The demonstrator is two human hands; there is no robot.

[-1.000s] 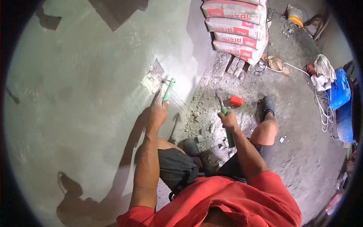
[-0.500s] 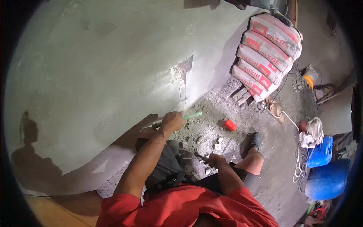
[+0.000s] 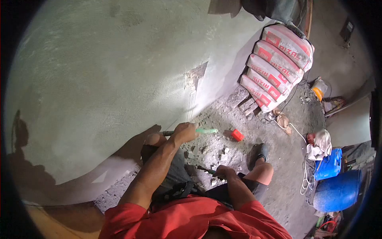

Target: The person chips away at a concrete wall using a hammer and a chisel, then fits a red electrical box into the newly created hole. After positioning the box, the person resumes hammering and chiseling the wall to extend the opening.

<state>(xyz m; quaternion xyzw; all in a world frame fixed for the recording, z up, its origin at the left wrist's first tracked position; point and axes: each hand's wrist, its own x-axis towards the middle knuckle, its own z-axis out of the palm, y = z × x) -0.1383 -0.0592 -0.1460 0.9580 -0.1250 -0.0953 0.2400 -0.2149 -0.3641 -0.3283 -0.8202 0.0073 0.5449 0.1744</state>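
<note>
My left hand (image 3: 186, 132) is closed around a green-handled tool (image 3: 207, 130) in front of the wall. The tool's light green end points right and its dark end sticks out left near my knee. Lower down, between my knees, my right hand (image 3: 225, 172) grips a slim dark bar-like tool (image 3: 205, 169) pointing left; its exact kind I cannot tell. Above the hands, the plastered wall (image 3: 119, 79) has a chipped, broken patch (image 3: 195, 77) with two lines running down from it. Rubble (image 3: 223, 155) lies on the floor beneath, beside a small red box-like object (image 3: 237, 135).
Stacked cement bags (image 3: 274, 67) stand against the wall at the upper right. Along the right are a white cable (image 3: 305, 175), a pale cloth (image 3: 320, 145), a blue jerrycan (image 3: 328, 164) and a blue drum (image 3: 338, 191). A yellow-and-white container (image 3: 318, 89) sits farther back.
My left hand has shifted slightly down and right with the green-handled tool, which now lies nearly level. My right hand is slightly lower. The camera view has tilted a little.
</note>
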